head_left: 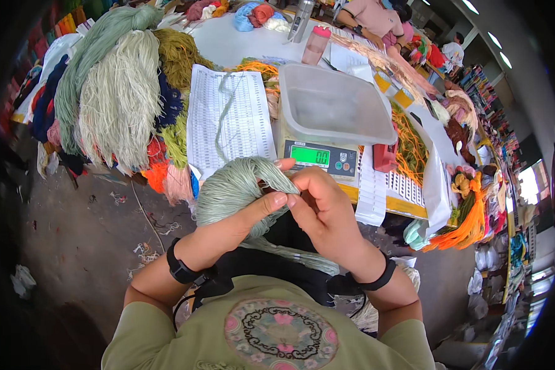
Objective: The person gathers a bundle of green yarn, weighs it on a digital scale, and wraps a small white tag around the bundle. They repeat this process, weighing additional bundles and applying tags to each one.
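A thick hank of pale grey-green yarn (234, 185) is held in front of my chest. My left hand (253, 216) closes round its lower side, with the thumb lying over the strands. On the other side, my right hand (324, 213) pinches the gathered end of the hank between thumb and fingers, close to my left thumb. A loose tail of the same yarn (221, 117) runs up across a printed sheet (246, 117). Just beyond my hands stands a digital scale (320, 158) with a lit green display, bearing a translucent plastic tub (336, 132).
Large hanks of cream yarn (122, 98), green and navy hang over the table's left edge. A pink-lidded bottle (316, 45) and a metal flask (301, 21) stand farther back. Orange yarn (465, 219) hangs at the right. Another person (376, 21) sits across the table.
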Demonstrator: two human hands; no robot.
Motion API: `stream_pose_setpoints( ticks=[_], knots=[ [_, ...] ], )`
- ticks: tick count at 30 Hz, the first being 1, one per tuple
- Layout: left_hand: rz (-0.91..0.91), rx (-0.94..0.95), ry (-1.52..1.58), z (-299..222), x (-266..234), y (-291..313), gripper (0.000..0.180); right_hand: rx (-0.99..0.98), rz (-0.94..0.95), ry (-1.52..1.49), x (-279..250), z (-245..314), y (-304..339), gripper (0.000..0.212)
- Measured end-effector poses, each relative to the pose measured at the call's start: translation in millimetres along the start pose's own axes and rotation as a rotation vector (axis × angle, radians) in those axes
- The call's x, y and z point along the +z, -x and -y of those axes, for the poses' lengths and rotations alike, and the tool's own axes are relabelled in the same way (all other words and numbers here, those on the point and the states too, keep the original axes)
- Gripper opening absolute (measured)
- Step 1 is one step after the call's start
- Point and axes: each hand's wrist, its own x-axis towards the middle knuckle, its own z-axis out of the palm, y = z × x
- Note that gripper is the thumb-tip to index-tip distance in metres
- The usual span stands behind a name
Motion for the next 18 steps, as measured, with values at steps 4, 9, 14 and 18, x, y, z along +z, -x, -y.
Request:
stream_pose_setpoints(
  ticks=[4,9,14,18],
  knots=[
    [0.025,0.019,-0.029,2.2,-6.7,4.2,0.040,0.353,0.048,-0.544,-1.4,7.7,0.3,0.006],
    [0.164,-0.225,0.259,-12.9,-34.0,12.1,0.048,0.523,0.438,-0.601,-7.4,2.9,1.6,0.021],
    [0.385,-0.490,-0.350,-8.4,-78.4,44.6,0.049,0.188,0.204,-0.621,-66.0,37.2,-15.2,0.017],
    [0.279,-0.079,-0.883,91.0,-135.0,89.8,0.045,-0.193,-0.187,-0.729,-116.5,95.7,-85.2,0.031]
  ],
)
